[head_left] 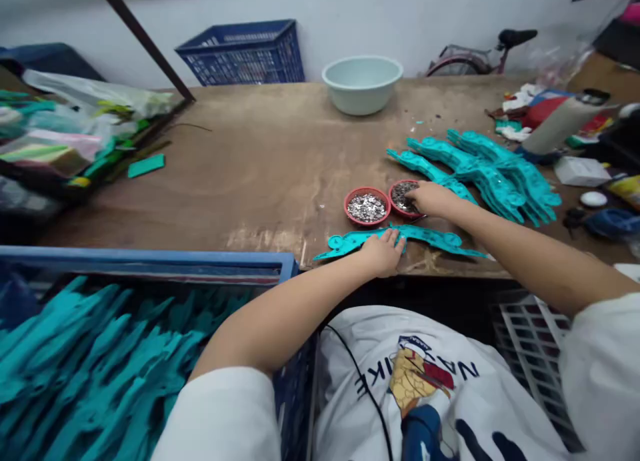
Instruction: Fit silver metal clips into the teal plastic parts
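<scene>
So the left hand (384, 251) lies flat with its grip spread out, pressing down on a teal cut-out piece (425, 237) that sits along the near edge of the wooden worktop (260, 161). The right hand (433, 197) is over the right-hand red dish (403, 197) of small silvery bits, fingers dipped in; can't tell if that grip is pinching anything. A second red dish (367, 206) sits just beside it on the left. Behind the right hand there's a pile of teal pieces (490, 174), further back a pale bowl (363, 84), and a blue crate (125, 354) full of more teal pieces down at the left.
</scene>
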Demonstrator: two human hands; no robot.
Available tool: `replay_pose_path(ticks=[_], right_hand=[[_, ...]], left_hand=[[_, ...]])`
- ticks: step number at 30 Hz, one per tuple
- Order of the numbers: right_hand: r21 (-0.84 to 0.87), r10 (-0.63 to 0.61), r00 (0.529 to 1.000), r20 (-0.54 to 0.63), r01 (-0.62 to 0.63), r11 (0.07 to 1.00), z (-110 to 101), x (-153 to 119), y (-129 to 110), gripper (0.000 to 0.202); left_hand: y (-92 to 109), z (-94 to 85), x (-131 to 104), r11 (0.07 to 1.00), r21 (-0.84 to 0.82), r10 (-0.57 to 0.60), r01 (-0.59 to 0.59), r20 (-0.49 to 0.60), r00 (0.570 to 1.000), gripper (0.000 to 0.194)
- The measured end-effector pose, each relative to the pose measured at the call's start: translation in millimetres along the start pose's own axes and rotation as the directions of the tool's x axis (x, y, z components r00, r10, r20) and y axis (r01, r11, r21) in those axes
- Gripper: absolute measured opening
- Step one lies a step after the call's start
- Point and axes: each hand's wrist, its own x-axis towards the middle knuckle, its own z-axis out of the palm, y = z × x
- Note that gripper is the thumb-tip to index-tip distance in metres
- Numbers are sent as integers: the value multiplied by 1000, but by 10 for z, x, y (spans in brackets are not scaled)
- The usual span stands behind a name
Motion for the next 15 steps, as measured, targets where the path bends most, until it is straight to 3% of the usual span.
replay_pose_path(ticks=[2, 4, 7, 10, 12, 15], right_hand=[[-18, 23, 999, 24, -23, 1000, 72, 38, 19, 39], [-20, 34, 999, 29, -34, 999, 96, 42, 45, 44], [-10, 37, 999, 16, -37, 999, 91, 21, 105, 47], [15, 0, 999, -51, 1, 1000, 102, 1, 183, 47], [50, -26, 995, -100, 31, 998, 118, -2, 229, 45], [146, -20, 981, -195, 49, 988, 129, -27, 283, 34]], left_hand=[[-39, -77, -35, 1000, 12, 20, -19, -5, 1000, 97], [-86, -181, -72, 998, 29, 54, -53, -45, 997, 79], [-194, -319, -86, 998, 33, 52, -46, -200, 978, 57], [-339, -346, -40, 985, -59, -173, 163, -328, 929, 61], [-428, -307, 3, 946, -126, -321, 298, -275, 906, 65], [-504, -242, 52, 919, -169, -385, 355, -206, 900, 65]])
